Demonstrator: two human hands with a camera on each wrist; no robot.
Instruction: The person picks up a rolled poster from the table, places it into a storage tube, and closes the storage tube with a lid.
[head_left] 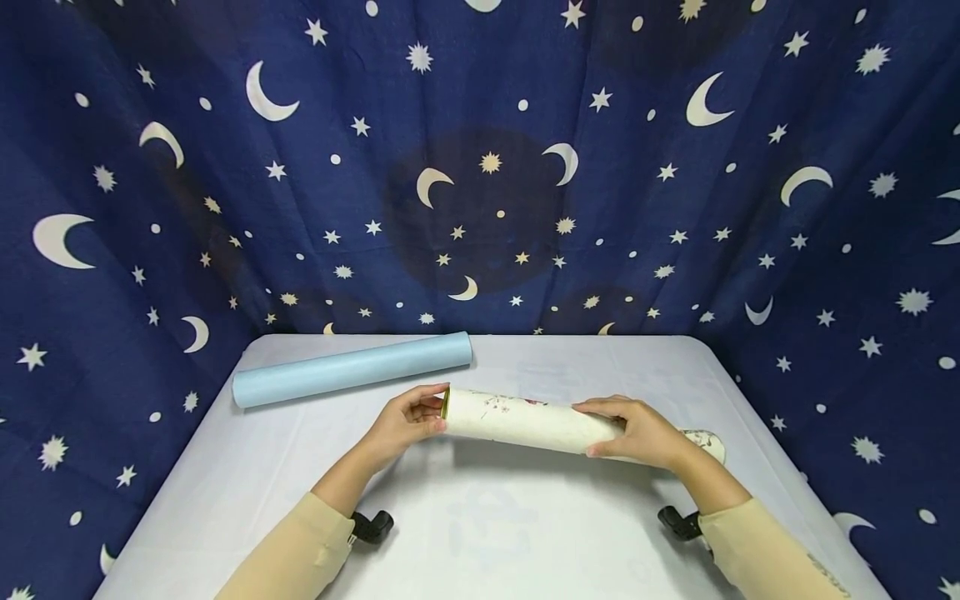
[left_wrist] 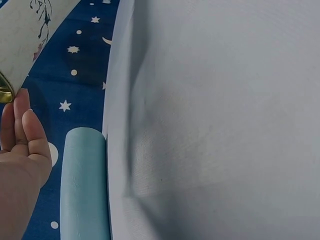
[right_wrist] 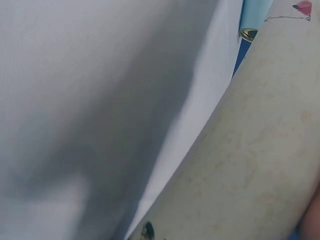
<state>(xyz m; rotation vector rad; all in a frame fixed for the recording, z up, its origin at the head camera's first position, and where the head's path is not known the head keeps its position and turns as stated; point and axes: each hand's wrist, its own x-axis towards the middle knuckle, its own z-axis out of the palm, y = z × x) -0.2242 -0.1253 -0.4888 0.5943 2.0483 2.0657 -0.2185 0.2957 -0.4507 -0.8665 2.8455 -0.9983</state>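
A cream cardboard tube (head_left: 517, 421) with a printed flower pattern lies crosswise between both hands, raised off the table with a shadow below. My left hand (head_left: 401, 425) holds its left end, fingertips at the top edge and thumb below, beside the gold rim (head_left: 446, 403). Around the right part of the tube, my right hand (head_left: 637, 432) grips it from above, and the far right end sticks out past the wrist. In the left wrist view the left hand's fingers (left_wrist: 34, 125) touch the rim. Only a sliver of the right hand (right_wrist: 311, 220) shows in the right wrist view.
A light blue tube (head_left: 352, 372) lies slantwise at the back left of the white-covered table (head_left: 480, 533). Behind and at both sides hangs a dark blue curtain (head_left: 480, 192) with moons and stars. Black wrist mounts (head_left: 372, 527) sit at both sleeves.
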